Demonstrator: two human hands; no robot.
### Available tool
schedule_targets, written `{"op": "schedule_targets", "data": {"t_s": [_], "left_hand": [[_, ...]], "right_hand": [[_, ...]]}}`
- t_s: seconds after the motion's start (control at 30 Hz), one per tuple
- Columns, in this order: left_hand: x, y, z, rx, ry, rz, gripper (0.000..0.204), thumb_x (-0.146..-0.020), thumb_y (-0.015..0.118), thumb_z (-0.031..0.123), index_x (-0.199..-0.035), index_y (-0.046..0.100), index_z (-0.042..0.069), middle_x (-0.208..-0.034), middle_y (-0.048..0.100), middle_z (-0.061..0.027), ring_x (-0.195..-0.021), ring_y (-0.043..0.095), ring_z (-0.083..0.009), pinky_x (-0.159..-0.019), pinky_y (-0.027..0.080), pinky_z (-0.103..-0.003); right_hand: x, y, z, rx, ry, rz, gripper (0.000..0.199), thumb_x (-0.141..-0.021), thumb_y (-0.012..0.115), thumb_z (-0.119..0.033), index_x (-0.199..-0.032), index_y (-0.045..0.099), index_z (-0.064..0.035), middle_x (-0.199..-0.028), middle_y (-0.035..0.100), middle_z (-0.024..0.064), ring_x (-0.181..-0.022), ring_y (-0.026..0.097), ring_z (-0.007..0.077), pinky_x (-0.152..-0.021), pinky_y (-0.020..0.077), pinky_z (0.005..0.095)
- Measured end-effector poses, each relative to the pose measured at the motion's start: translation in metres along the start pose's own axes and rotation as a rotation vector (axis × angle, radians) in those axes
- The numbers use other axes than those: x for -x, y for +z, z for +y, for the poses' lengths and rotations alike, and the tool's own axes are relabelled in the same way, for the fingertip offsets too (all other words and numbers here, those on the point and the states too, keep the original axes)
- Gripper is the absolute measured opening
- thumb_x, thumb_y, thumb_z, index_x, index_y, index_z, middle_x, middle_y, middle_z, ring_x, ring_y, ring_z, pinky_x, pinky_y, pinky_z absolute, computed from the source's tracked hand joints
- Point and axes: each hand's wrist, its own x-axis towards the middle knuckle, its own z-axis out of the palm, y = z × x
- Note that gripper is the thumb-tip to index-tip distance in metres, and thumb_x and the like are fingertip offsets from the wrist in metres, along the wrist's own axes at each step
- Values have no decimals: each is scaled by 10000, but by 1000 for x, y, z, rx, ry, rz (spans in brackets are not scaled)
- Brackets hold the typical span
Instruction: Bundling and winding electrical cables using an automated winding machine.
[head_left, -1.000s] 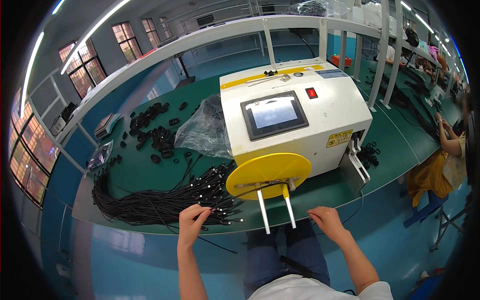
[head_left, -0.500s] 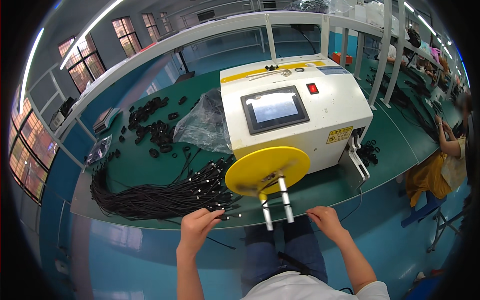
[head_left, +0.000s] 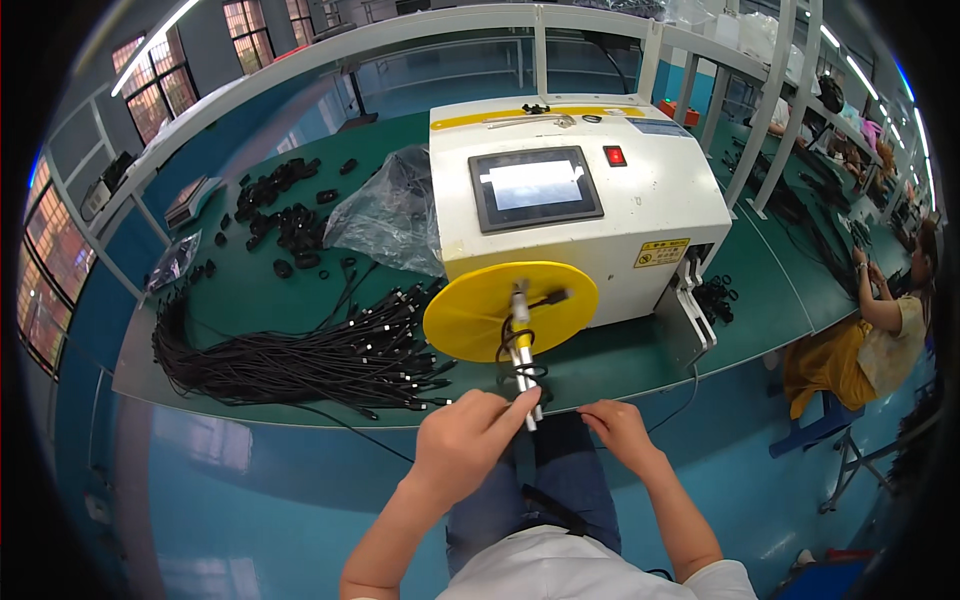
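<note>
A white winding machine [head_left: 625, 215] with a yellow disc [head_left: 470, 325] stands on the green table. Two pale prongs [head_left: 524, 372] stick out from the disc towards me, and a black cable [head_left: 508, 345] is looped around them. My left hand [head_left: 465, 440] is at the prongs' near end, fingers pinched against them; what lies between the fingertips is hidden. To the right of the prongs, by the table edge, my right hand [head_left: 622, 437] has its fingers drawn together; anything in them is too small to make out. A large bundle of black cables [head_left: 290, 360] with light connector ends lies left of the disc.
Coiled black cables [head_left: 285, 215] and a clear plastic bag [head_left: 385, 215] lie behind the bundle. Black rings [head_left: 716, 298] sit right of the machine. A metal rack [head_left: 440, 22] spans the table's back. A seated person [head_left: 880, 330] works at far right.
My left hand has moved right from the cable bundle to the prongs. The disc has turned, and cable loops now show around the prongs. My right hand has stayed beside the prongs.
</note>
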Motion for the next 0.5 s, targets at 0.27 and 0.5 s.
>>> {"op": "schedule_targets", "data": {"t_s": [0.27, 0.5], "left_hand": [[-13, 22, 9, -22, 174, -24, 327, -615, 611, 48, -939, 653, 31, -730, 555, -24, -611, 535, -158, -469, 426, -252], [-13, 29, 3, 8, 169, -7, 334, -645, 630, 59, -979, 644, 65, -784, 555, -14, -656, 542, -163, -516, 453, -269]], "right_hand": [[-10, -21, -72, -1175, 313, -31, 194, -859, 550, -24, -1050, 578, -9, -882, 637, 87, -805, 642, 207, -721, 532, 306], [-23, -17, -96, -1086, 211, 158, 240, -837, 592, 9, -1070, 537, 27, -924, 625, 89, -844, 623, 135, -724, 540, 267]]}}
